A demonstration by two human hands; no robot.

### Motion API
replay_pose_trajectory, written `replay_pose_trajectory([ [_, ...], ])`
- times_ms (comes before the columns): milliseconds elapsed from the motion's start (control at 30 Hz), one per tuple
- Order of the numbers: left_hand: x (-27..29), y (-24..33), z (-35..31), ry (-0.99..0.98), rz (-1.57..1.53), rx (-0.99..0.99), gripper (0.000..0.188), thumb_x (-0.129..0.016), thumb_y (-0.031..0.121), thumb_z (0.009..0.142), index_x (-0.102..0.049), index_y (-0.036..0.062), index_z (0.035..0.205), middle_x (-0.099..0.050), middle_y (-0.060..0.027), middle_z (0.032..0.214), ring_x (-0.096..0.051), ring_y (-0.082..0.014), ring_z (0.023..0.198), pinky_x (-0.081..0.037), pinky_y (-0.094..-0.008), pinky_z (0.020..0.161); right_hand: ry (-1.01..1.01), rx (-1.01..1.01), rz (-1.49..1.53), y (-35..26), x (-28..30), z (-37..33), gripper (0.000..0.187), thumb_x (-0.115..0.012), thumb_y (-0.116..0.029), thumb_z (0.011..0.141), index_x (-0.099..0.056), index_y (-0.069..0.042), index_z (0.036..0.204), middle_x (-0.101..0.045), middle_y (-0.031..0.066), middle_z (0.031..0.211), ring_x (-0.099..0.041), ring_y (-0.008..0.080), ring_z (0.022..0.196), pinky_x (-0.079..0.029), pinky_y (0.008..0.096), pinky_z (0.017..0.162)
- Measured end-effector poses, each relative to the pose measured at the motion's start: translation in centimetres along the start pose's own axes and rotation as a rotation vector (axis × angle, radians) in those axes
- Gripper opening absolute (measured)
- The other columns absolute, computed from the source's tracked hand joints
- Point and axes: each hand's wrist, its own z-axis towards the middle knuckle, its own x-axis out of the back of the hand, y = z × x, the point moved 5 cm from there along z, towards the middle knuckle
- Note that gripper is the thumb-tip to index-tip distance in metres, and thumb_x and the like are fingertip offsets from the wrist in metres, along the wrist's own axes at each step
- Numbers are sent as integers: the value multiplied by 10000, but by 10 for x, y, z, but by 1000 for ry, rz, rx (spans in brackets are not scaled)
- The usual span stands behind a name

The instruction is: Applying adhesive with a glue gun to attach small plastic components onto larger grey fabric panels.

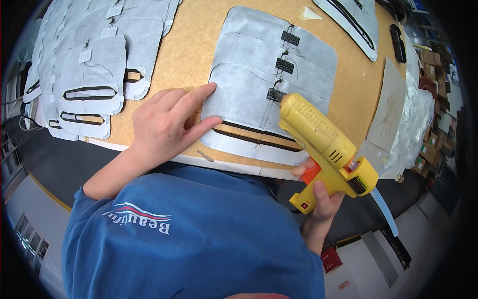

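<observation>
Your right hand (321,197) wraps the handle of the yellow glue gun (323,144), its grip pressed together around it, one finger on the orange trigger (311,173). The nozzle points down at a black patch (275,94) on the seam of the grey pads (264,99), which lie overlapped at the middle of the desk (189,55). A clear glue stick (386,209) juts from the gun's back, away from the pads.

Your left hand (167,124) lies flat on the desk at the pads' left edge, fingers spread, two fingertips pressing the nearest pad, probably to keep it from sliding under the nozzle.

Left of the pads sits a second pile (89,65) of similar grey pieces with black-edged slots. Beyond the pads, toward the far right, lie another grey piece (356,20) and a black bar (397,42). Right of the pads lie a grey sheet (391,107) and crumpled foil (416,119). Nothing stands between gun and seam.
</observation>
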Motion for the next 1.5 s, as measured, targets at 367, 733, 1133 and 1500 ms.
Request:
replay_pose_trajectory([
  [367, 1, 7, 5, 14, -28, -34, 480, -817, 302, 729, -679, 128, 1154, -502, 27, 623, -516, -146, 564, -408, -282, 515, -49, 35, 217, 15, 25, 0, 544, -583, -312, 915, -453, 91, 1256, -604, 195, 1044, -635, 269, 908, -533, 355, 755],
  [733, 12, -5, -7, 23, -209, 86, 484, -738, 267, 801, -631, 88, 1238, -475, -20, 618, -478, -168, 566, -389, -294, 542, 382, 240, 755, 29, 167, 25, 481, -430, -354, 1030, -415, -32, 1387, -573, 133, 1209, -574, 286, 1151, -594, 344, 715],
  [1133, 17, 9, -25, -275, -1837, 805, 822, -442, -26, 639, -346, 34, 1453, -509, -60, 1078, -547, -155, 960, -484, -265, 809, 729, -132, 170, 30, 212, -9, 535, -552, -404, 994, -493, -13, 1355, -615, 150, 1232, -644, 223, 1045, -555, 323, 779],
  [1500, 0, 42, -14, -413, -2164, 832, 548, -380, -5, 819, -424, -25, 1365, -527, -164, 1273, -435, -323, 1344, -400, -387, 1131, 312, 624, -640, -41, 8, -21, 239, -811, -70, 771, -601, -43, 884, -600, 36, 771, -562, 118, 688, -474, 259, 627],
])
